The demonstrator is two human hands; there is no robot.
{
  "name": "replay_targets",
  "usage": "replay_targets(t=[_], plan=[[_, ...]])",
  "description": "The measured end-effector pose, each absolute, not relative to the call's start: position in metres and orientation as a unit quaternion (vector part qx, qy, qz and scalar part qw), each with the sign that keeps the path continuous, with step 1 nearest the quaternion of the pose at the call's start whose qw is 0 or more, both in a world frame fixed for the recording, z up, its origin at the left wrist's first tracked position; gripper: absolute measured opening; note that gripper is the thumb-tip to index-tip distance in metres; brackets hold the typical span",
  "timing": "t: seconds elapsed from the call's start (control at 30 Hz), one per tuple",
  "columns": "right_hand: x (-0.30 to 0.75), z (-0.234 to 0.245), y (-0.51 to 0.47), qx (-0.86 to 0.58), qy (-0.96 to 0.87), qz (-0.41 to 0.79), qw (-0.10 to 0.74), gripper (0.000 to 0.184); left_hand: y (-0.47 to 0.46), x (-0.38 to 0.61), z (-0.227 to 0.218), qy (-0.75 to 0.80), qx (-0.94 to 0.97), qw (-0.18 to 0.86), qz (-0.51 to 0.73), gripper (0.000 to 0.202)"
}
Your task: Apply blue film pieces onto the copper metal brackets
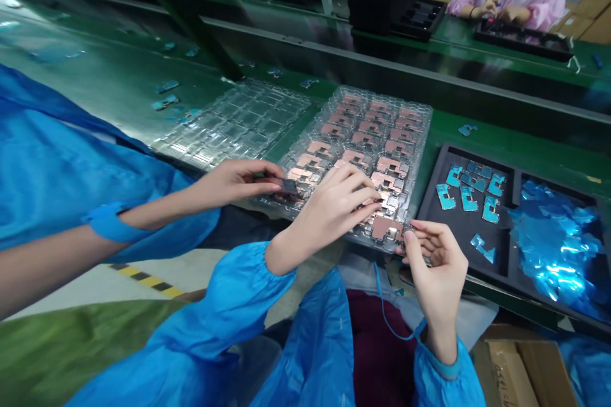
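A clear plastic tray (422,130) holds rows of copper-coloured circuit boards (356,159). My left hand (329,203) reaches across its near part, fingers pinched together at the edge of a board (390,203) in the right column; whether that board is lifted I cannot tell. At the tray's near right corner, my right hand (436,267) grips another circuit board (386,229) by its right end, between thumb and fingers. A co-worker's hand (238,183), coming from the left, holds a small dark piece (289,186) over the tray's left edge.
On the right, a black tray (442,172) carries several blue-filmed boards (468,197) and a heap of blue film (556,241). Another clear tray (238,117) lies to the left. Loose blue pieces (166,102) dot the green bench. Two people work beyond the rail (286,38).
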State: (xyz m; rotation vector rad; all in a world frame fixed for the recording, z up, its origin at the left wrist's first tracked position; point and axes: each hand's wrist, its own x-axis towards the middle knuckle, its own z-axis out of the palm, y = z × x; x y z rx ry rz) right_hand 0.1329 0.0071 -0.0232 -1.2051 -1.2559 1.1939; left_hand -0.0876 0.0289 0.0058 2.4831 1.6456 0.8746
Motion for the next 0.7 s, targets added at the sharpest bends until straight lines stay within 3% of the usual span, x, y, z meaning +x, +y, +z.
replay_targets(t=[0.17,0.5,0.7], plan=[[0.125,-0.021,0.013,-0.494,-0.603,0.42,0.464,0.016,-0.002,-0.085,0.01,0.545,0.739,0.004,0.395,0.014],[0.119,-0.015,0.023,-0.443,-0.759,0.26,0.399,0.007,-0.021,-0.08,-0.004,0.519,0.775,-0.06,0.356,0.018],[0.119,-0.016,0.026,-0.431,-0.797,0.197,0.375,0.012,-0.025,-0.082,-0.01,0.517,0.787,-0.085,0.326,0.015]])
